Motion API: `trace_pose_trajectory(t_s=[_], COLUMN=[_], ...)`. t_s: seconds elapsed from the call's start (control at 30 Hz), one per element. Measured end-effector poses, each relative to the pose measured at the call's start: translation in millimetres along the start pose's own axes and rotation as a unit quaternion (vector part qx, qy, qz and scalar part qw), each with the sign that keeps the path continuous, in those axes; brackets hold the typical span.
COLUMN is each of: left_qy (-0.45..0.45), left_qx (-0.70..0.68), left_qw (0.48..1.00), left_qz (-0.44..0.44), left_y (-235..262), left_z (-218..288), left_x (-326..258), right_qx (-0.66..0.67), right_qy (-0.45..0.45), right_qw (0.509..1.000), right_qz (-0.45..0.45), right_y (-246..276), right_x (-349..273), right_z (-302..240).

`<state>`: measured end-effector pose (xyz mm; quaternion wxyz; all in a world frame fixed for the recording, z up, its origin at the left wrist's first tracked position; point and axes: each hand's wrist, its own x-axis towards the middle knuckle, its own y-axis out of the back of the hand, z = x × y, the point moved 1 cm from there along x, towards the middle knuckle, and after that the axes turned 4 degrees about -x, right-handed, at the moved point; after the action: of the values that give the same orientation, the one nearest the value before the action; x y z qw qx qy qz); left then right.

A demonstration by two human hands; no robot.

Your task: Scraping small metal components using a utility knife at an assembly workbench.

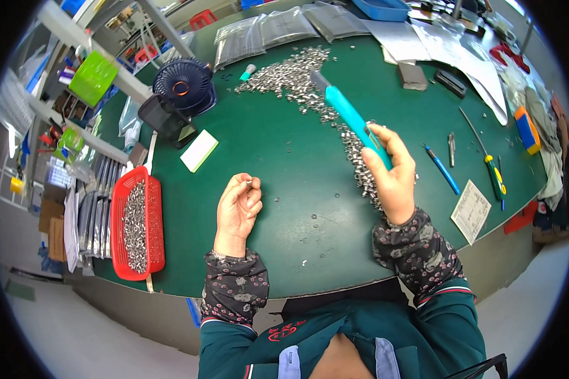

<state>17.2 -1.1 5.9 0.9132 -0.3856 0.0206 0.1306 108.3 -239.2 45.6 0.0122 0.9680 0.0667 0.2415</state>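
Note:
My right hand [393,175] is closed round the handle of a teal utility knife [351,115], its blade out and angled up to the far left. Near the middle of the table my left hand [239,208] is closed, thumb and fingers pinching a small metal piece [249,182], mostly covered by the fingertips. Small silvery metal parts [300,68] lie in a heap at the far side. A band of the same parts [358,165] runs toward me, partly behind my right hand. To the left, a red plastic basket [155,221] holds many more.
Left of centre are a dark blue fan [183,87], a phone stand [164,119] and a pale notepad [199,151]. On the right lie a blue pen [442,169], a screwdriver [492,174] and a printed card [471,211]. Plastic-wrapped packs [287,28] line the far edge.

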Motion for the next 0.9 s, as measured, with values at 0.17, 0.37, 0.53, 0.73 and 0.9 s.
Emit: trace_pose_trajectory(t_s=[0.17, 0.37, 0.53, 0.73, 0.9], left_qy=[0.100, -0.111, -0.140, -0.184, -0.153], left_qx=[0.142, 0.644, 0.701, 0.718, 0.660], left_qw=[0.984, 0.743, 0.683, 0.652, 0.715], left_qz=[-0.037, -0.144, -0.152, -0.160, -0.171], left_y=[-48.2, -103.3, -109.7, -108.7, -103.4], left_z=[-22.1, -72.2, -91.0, -90.9, -75.9], left_x=[7.7, 20.3, 21.5, 23.1, 22.1], right_qx=[0.095, 0.117, 0.113, 0.095, 0.092], right_qy=[-0.036, -0.057, -0.073, -0.054, -0.050], right_qw=[0.993, 0.990, 0.990, 0.993, 0.994], right_qz=[0.055, 0.055, 0.046, 0.039, 0.028], right_y=[8.0, 6.8, 4.4, 1.9, -0.7], right_x=[5.9, 5.4, 4.2, 6.5, 7.3], right_z=[2.5, 1.5, 8.8, 12.7, 12.5])
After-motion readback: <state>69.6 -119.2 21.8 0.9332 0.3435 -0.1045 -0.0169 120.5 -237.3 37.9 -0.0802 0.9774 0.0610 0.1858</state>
